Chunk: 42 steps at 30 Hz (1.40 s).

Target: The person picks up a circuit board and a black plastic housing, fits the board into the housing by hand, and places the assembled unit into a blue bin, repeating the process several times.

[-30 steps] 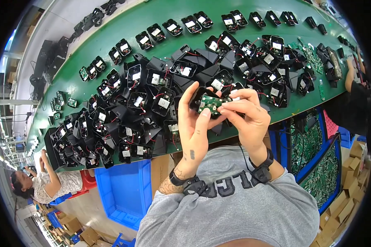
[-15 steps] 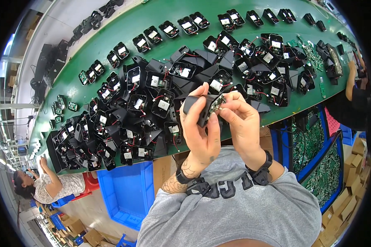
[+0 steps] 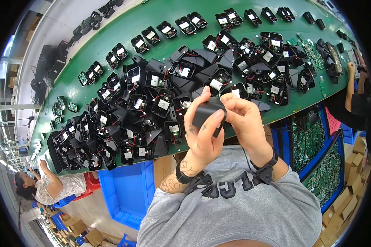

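Over the counter's near edge (image 3: 294, 108), left hand (image 3: 204, 142) clamps black housing (image 3: 209, 109), closed back upward, long axis unclear; right hand (image 3: 248, 123) touches, grip hidden

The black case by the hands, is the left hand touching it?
Touching: the head view shows the left hand with its thumb pressed across the black case.

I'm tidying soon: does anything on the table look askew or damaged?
Black plastic boxy housings heaped on the long green table look askew, tilted and overlapping, unlike the neater row of housings behind. No damage is discernible.
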Each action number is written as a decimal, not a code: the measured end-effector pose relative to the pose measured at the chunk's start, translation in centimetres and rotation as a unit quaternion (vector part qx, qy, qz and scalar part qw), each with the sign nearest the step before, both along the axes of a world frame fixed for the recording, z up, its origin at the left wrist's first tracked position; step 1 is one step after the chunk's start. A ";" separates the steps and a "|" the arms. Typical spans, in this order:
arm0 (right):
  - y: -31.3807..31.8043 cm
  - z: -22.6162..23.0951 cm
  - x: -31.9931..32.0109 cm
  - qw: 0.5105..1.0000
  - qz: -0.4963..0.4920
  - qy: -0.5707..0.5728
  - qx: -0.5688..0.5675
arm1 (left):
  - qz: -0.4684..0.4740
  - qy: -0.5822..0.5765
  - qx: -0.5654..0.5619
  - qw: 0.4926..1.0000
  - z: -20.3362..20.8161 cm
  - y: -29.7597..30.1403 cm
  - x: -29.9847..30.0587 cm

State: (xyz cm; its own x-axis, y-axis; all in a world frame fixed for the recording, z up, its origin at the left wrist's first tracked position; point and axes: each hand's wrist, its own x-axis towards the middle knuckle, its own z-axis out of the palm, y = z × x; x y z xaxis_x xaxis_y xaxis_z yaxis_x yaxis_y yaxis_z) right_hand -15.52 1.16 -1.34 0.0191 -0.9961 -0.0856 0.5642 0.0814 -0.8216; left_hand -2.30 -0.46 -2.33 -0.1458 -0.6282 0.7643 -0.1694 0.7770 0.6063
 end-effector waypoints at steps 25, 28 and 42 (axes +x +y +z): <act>-2.1 6.5 -5.9 0.725 0.176 0.532 -0.400 | -0.319 0.120 0.611 0.714 5.4 -0.8 3.0; -2.0 6.5 -6.1 0.777 0.156 0.469 -0.390 | -0.327 0.108 0.553 0.759 4.4 -1.0 3.1; -0.5 2.2 -3.9 0.696 -0.047 0.575 -0.428 | -0.236 0.154 0.414 0.866 2.3 -0.6 0.7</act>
State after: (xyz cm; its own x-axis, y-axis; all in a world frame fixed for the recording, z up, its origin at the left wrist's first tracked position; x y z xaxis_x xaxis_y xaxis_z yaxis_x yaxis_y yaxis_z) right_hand -19.40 0.63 0.84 0.3590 -0.6837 0.6353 -0.5364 -0.7082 -0.4591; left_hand -1.60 -1.09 -0.04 -0.4049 -0.9051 0.1296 0.3166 -0.0058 0.9485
